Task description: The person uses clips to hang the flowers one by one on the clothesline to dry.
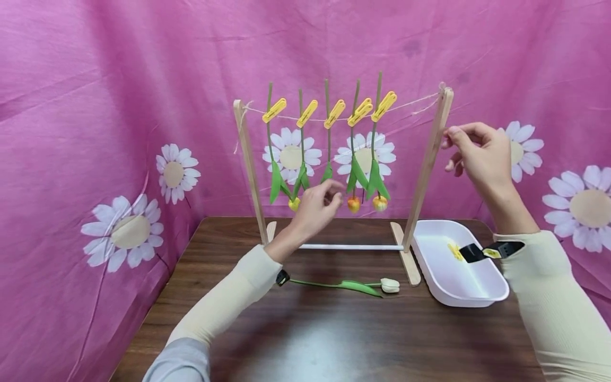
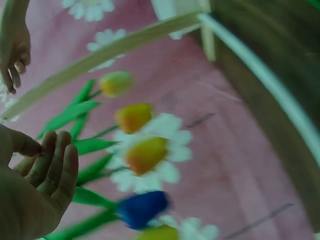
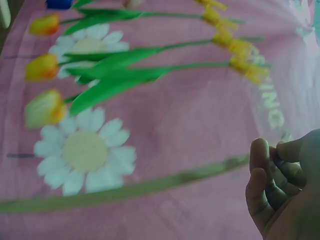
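Note:
Several tulips hang bloom-down from a string (image 1: 315, 120), each stem held by a yellow clothespin (image 1: 336, 113). My left hand (image 1: 317, 207) is in front of the middle tulip and hides its bloom in the head view, fingers relaxed and bent, holding nothing. The left wrist view shows the blue tulip (image 2: 142, 209) beyond that hand, with orange-yellow tulips (image 2: 146, 155) farther along. Beside the right wooden post (image 1: 431, 164), my right hand (image 1: 482, 156) is raised with loosely bent fingers. Nothing shows between its thumb and fingertips in the right wrist view.
A white tulip (image 1: 390, 286) lies on the brown table (image 1: 305, 339) in front of the rack's white crossbar (image 1: 353, 247). To the right stands a white basin (image 1: 441, 286) with yellow clothespins (image 1: 455, 252) inside. The left wooden post (image 1: 250, 170) and a pink flowered cloth (image 1: 119, 53) are behind.

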`<move>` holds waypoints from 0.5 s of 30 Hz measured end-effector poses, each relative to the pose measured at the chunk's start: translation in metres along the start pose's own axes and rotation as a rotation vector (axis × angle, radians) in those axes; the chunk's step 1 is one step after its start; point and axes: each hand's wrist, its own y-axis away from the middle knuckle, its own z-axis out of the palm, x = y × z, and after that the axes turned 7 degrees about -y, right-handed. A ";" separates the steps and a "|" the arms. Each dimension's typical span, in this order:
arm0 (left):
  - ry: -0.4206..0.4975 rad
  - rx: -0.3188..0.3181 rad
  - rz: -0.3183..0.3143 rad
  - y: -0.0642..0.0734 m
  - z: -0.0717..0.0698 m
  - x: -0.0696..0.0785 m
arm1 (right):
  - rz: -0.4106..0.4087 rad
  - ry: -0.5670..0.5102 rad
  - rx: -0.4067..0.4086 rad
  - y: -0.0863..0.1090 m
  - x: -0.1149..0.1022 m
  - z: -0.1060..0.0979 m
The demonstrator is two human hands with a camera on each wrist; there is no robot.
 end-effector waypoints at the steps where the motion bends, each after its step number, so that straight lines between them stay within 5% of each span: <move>1: -0.003 -0.023 -0.011 0.007 0.000 -0.007 | 0.000 0.035 0.005 0.001 0.006 -0.005; 9: -0.023 -0.179 -0.061 0.055 0.001 -0.058 | 0.093 0.438 -0.007 0.012 0.057 -0.051; 15: -0.056 -0.263 -0.086 0.080 0.002 -0.085 | 0.151 0.888 -0.177 0.025 0.098 -0.085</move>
